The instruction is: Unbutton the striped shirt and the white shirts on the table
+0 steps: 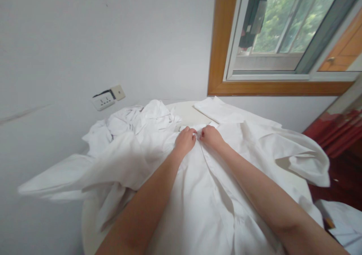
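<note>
A white long-sleeved coat [195, 194] lies spread over a pale table with its collar end away from me. Its front edges run down the middle, with a gap between them lower down. Near the collar, my left hand [186, 140] pinches the cloth on the left side of the front. Close beside it, my right hand [210, 136] has its fingers closed on the right side. The fingertips almost meet, and any button between them is too small to make out. One sleeve stretches to the left past the table edge, the other lies bunched to the right.
Crumpled white cloth [149, 117] is heaped at the back left of the table [186, 113]. A flat folded white cloth [226, 111] lies at the back right. Behind are a wall socket [104, 101] and a wood-framed window [216, 59]. More white fabric [343, 217] sits low at right.
</note>
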The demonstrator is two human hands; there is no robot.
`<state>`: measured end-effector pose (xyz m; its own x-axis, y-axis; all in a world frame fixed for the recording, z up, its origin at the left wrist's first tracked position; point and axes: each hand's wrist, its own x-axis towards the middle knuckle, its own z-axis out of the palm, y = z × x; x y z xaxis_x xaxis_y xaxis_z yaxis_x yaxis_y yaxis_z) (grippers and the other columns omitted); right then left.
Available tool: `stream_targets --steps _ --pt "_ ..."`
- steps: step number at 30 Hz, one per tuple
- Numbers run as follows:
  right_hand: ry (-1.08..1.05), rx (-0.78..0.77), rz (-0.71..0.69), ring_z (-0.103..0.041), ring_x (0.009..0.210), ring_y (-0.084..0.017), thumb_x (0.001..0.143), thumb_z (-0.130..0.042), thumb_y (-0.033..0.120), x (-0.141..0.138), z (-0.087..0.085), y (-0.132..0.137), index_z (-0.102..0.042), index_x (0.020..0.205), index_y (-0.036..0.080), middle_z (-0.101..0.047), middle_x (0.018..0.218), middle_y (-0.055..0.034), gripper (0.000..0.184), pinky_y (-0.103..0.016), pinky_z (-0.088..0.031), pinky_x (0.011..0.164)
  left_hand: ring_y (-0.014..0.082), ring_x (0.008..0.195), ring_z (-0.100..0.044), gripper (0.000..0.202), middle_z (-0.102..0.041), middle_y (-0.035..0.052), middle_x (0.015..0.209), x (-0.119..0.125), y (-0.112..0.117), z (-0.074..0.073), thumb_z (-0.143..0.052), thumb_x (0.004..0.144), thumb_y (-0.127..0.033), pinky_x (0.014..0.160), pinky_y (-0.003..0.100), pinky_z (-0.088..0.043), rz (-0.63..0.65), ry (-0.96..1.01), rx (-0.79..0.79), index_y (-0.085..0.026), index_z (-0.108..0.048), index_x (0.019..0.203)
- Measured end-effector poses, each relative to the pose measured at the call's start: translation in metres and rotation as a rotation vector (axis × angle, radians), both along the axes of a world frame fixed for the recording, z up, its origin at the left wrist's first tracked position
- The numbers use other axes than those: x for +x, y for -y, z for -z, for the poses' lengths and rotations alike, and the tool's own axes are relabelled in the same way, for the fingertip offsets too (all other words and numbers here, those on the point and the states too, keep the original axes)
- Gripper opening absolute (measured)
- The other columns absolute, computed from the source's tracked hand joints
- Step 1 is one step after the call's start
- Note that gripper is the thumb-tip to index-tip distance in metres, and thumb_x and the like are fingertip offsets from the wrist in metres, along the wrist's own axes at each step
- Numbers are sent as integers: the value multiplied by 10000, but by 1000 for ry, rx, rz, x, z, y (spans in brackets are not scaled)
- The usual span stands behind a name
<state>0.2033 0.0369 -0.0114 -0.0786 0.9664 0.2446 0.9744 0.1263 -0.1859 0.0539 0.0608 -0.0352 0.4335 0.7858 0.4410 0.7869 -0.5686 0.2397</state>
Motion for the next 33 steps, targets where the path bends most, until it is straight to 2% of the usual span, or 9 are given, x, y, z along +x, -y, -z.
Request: stream_targets --steps 3,7,12,16,21,24,30,33 --pt "-87 6 -10 -602 814 -185 785 -546 212 5 2 -3 -699 824 114 -684 900 -135 186 -251 -400 711 181 948 -575 268 -582 68 991 5 1 -1 -468 859 -97 899 299 -450 30 -24 -7 -181 -648 1039" --pt "-400 -53 -8 -577 655 -139 763 -563 216 22 9 -6 -684 742 131 -672 697 -48 149 -223 -387 618 187 957 -573 306 -595 88 975 11 2 -2 -443 848 -56 917 299 -446 51 -34 -18 -147 -675 1027" --pt "-800 -141 -83 -552 571 -107 734 -564 200 38 19 -6 -677 771 140 -637 613 10 134 -194 -400 568 178 899 -580 203 -603 72 925 14 2 -5 -481 898 -175 870 292 -460 53 8 -32 -165 -683 922" --pt "-943 -165 -109 -550 568 -100 703 -589 206 40 23 -8 -679 767 139 -637 621 10 128 -192 -418 573 178 907 -584 134 -611 77 947 19 0 -4 -556 881 -221 871 289 -455 8 51 -70 -154 -666 921" --pt "-993 -193 -112 -547 559 -99 714 -603 243 40 25 -12 -669 757 139 -630 616 4 130 -194 -422 561 196 907 -593 150 -622 105 946 24 -6 0 -595 865 -259 869 302 -451 -70 66 -124 -129 -656 908" --pt "-940 -214 -103 -543 532 -100 743 -592 270 38 23 -14 -654 725 143 -613 571 7 142 -195 -413 541 205 908 -592 156 -623 104 924 25 -7 2 -589 869 -277 857 304 -450 -78 41 -119 -134 -648 891" --pt "-679 -159 -33 -500 473 -95 716 -575 199 29 10 -11 -606 617 159 -555 467 28 111 -203 -358 503 208 882 -587 145 -605 97 931 24 -3 1 -515 906 -266 803 308 -453 -80 -50 -54 -151 -602 914" --pt "-709 -101 1 -479 477 -90 694 -577 216 26 2 -10 -595 610 162 -552 484 28 101 -204 -340 495 202 860 -587 157 -603 88 913 24 -2 -1 -458 923 -243 778 307 -451 -67 -68 -35 -164 -593 911"
